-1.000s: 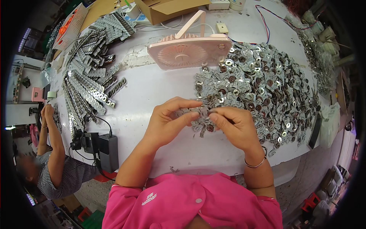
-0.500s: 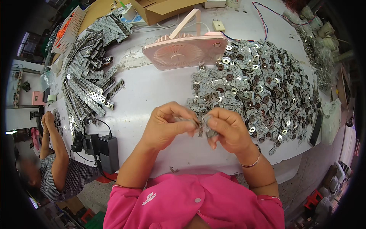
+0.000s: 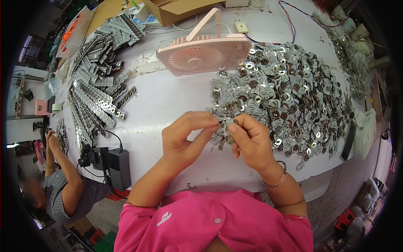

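At the centre of the clock, a small metal part (image 3: 228, 121) sits between the two hands, above the table (image 3: 147, 122); the right hand (image 3: 256, 143) grips it between thumb and bent forefinger, its other fingers curled in; the left hand (image 3: 183, 137) has thumb and forefinger drawn together on the part's nine o'clock end, though the piece is too small and covered for its exact shape to be told.

From the hands, a broad heap of loose metal parts (image 3: 289, 98) spreads from one to four o'clock, its near edge just beside the fingertips; a pink fan (image 3: 195, 59) with a raised handle stands at eleven; overlapping strips of joined metal pieces (image 3: 94, 101) lie at ten, with a white basket (image 3: 82, 31) beyond them; a black box-shaped device (image 3: 119, 168) with cables stands at eight; farther out at eight, a co-worker (image 3: 75, 189) in a checked top sits with raised hands.
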`<state>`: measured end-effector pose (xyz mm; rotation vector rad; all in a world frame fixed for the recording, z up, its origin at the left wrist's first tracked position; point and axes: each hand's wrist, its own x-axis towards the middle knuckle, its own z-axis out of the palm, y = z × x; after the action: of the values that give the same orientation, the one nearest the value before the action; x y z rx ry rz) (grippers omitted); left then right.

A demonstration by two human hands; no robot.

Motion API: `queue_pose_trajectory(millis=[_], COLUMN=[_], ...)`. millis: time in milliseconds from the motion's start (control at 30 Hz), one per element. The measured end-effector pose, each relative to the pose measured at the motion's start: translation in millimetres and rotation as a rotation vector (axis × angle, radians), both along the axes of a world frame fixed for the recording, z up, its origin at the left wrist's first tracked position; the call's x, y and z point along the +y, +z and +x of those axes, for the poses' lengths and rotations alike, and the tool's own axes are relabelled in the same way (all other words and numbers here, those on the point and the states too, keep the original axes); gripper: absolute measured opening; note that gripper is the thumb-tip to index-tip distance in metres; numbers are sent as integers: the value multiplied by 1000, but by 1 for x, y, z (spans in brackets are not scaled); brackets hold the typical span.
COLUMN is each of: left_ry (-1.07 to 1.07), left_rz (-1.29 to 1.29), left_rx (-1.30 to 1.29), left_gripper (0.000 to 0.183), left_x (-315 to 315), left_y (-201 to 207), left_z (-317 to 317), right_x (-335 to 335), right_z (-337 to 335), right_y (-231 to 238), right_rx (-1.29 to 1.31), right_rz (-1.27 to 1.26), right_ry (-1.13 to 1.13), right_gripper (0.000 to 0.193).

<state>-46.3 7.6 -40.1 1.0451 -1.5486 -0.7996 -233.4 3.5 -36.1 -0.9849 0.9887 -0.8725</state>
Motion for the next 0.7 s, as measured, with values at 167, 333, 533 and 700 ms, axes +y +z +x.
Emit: queue_pose_trajectory(millis=[167,333,533,700], left_ry=[-150,-129,-90,-259], left_rz=[56,353,583,789], left_rx=[-95,219,299,483], left_gripper=[26,23,16,12], left_x=[3,3,1,-1], left_y=[-6,-10,1,3], left_z=[4,2,9,21], right_x=[-6,-17,-14,-14], right_z=[-5,-9,-13,-16], right_y=[-3,-6,-6,4], right_rx=[58,350,239,65], right_rz=[36,-300,-284,33], right_ry=[-4,-47,105,288], right_gripper=[18,17,17,18])
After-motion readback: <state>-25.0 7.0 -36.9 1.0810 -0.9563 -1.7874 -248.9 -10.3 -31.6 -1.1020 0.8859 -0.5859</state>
